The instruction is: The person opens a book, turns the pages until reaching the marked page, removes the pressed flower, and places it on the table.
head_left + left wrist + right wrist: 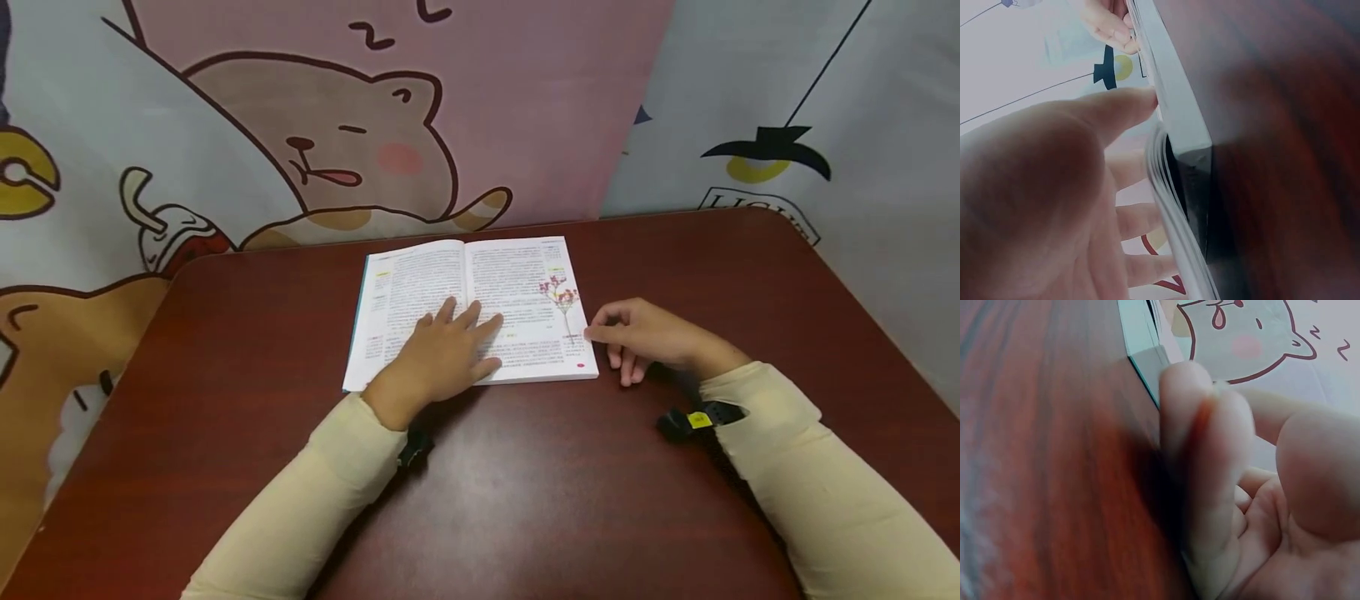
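An open book [517,333] with printed text lies on the table, pink flowers drawn on its right page. My left hand [442,354] rests spread over the lower middle of the pages, fingers straight and thumb out to the right. In the left wrist view, the left hand's thumb [1125,109] touches the pages near the spine end. My right hand [648,333] is at the book's right edge, where thumb and index finger pinch the page edge. Its other fingers curl below, close over the table. In the right wrist view, these fingers [1219,450] partly hide the book corner [1150,356].
The dark red wooden table [525,500] reaches back to a wall covering [540,108] printed with cartoon animals and a lamp. Both forearms wear pale sleeves [810,467], with a black wrist camera [678,423] under the right wrist.
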Demonstrator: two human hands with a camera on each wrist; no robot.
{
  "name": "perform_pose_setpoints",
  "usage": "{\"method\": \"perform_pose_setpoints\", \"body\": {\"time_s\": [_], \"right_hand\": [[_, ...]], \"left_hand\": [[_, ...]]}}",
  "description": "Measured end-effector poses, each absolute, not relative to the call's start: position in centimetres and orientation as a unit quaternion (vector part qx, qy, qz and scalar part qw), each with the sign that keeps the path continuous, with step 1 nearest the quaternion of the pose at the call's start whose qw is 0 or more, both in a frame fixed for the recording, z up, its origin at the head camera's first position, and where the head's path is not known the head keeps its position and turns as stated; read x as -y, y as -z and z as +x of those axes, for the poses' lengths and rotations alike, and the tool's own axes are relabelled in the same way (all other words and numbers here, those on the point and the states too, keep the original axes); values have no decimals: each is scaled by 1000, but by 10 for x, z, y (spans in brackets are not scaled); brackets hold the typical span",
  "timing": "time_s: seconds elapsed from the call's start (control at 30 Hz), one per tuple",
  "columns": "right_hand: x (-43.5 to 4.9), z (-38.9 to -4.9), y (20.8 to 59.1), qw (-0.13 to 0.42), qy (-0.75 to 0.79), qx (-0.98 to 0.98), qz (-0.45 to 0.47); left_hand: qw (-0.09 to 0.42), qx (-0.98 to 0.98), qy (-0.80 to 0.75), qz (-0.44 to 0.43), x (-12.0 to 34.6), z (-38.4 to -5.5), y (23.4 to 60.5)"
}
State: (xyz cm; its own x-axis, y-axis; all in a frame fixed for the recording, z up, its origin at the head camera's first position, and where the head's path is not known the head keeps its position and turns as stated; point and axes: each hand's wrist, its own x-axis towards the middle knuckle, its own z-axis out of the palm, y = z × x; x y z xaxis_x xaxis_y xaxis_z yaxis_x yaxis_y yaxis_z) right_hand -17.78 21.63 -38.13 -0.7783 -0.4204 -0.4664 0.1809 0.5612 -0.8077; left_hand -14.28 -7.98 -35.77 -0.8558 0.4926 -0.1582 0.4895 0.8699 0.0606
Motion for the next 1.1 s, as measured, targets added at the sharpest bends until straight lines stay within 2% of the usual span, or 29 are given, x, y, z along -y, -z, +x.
{"method": "perform_pose_setpoints", "body": {"time_s": [0.4,1.1], "right_hand": [[-220,-195,384,303,516,-801,-13],[-199,-228,387,295,481,-825,-17]], "left_hand": [[96,-961,-6,261,76,-146,363],[94,-961,1,259,83,-146,360]]}}
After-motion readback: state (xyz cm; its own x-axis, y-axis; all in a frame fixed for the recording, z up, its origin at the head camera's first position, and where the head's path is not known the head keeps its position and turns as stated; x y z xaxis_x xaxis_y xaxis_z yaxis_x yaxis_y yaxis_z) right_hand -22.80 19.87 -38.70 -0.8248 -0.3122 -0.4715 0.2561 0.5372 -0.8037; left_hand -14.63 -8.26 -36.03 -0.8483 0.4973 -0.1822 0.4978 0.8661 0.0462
